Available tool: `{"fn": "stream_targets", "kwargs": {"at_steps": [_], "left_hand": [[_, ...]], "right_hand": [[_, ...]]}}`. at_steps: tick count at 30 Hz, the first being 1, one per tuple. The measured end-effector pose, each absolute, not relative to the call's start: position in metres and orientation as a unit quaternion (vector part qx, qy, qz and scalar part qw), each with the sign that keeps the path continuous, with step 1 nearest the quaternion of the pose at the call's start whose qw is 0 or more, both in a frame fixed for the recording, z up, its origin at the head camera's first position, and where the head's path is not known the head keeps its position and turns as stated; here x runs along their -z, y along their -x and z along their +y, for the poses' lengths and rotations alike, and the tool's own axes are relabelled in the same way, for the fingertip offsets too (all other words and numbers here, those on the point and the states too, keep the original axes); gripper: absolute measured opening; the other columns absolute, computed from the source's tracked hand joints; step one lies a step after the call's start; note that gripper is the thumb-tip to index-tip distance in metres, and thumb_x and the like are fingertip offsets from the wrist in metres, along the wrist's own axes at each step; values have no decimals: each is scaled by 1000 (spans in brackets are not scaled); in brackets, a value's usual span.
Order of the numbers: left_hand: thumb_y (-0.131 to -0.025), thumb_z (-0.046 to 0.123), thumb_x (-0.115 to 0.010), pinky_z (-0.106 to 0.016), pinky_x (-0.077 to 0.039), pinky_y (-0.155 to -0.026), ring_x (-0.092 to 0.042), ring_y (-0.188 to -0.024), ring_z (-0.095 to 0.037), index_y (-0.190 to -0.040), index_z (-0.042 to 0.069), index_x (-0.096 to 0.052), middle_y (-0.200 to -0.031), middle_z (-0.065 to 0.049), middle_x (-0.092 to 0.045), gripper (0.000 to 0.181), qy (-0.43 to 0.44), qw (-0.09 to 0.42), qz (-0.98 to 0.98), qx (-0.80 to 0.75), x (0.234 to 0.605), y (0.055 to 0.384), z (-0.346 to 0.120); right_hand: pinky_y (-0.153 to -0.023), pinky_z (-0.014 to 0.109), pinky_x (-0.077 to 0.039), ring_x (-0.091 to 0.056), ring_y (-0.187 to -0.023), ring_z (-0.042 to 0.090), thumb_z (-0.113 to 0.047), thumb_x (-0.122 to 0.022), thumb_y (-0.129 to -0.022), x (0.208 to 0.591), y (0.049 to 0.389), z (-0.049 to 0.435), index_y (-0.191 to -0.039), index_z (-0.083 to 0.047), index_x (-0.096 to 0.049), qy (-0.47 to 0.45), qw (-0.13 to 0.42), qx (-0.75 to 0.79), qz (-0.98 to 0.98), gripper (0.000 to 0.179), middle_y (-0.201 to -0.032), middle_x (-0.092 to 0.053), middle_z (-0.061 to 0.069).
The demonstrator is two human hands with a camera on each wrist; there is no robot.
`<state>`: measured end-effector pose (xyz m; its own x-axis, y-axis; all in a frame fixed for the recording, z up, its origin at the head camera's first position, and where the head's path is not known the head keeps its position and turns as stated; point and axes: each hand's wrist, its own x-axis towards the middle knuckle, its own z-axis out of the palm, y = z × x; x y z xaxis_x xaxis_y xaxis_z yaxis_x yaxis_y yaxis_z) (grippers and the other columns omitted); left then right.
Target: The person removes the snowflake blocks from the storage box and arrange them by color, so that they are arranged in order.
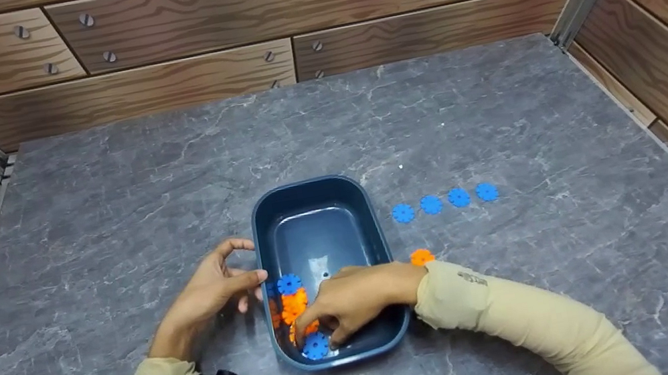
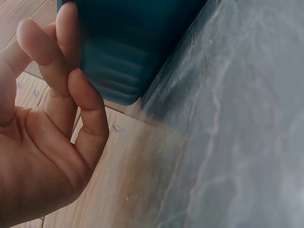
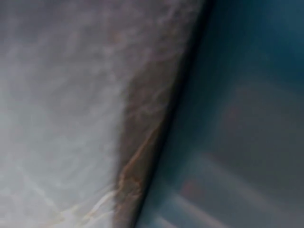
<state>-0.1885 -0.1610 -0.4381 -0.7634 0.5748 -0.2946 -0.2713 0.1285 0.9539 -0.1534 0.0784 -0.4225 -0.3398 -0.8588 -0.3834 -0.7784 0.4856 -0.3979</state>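
Note:
A dark blue plastic tub (image 1: 343, 352) stands on the table, with notched plastic discs along its left side. Among them are a blue disc (image 1: 289, 284), overlapping orange discs (image 1: 294, 305) and another blue disc (image 1: 316, 346) near the front. My right hand (image 1: 353, 303) reaches in over the right rim. Its index finger touches an orange disc; the thumb is apart from it, beside the front blue disc. My left hand (image 1: 215, 285) is at the tub's left wall, thumb at the rim, fingers loosely bent. The right wrist view is blurred and shows no hand.
Several blue discs (image 1: 431, 204) lie in a row on the table right of the tub. One orange disc (image 1: 422, 257) lies closer, partly behind my right wrist. Wood-patterned walls (image 1: 275, 0) enclose the grey marbled table (image 1: 169, 174).

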Motion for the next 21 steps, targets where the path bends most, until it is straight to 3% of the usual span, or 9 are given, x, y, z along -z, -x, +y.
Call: {"fn": "stream_targets", "kwargs": {"at_steps": [21], "left_hand": [[-88, 10, -68, -19, -45, -48, -51, -43, -7, -130, 4, -32, -65, 0, -67, 55, -113, 322, 683, -646, 438, 189, -161]], "right_hand": [[-57, 17, -40, -53, -62, 0, -30, -68, -89, 426, 153, 78, -125, -35, -57, 506, 274, 73, 815, 38, -74, -60, -12]]}}
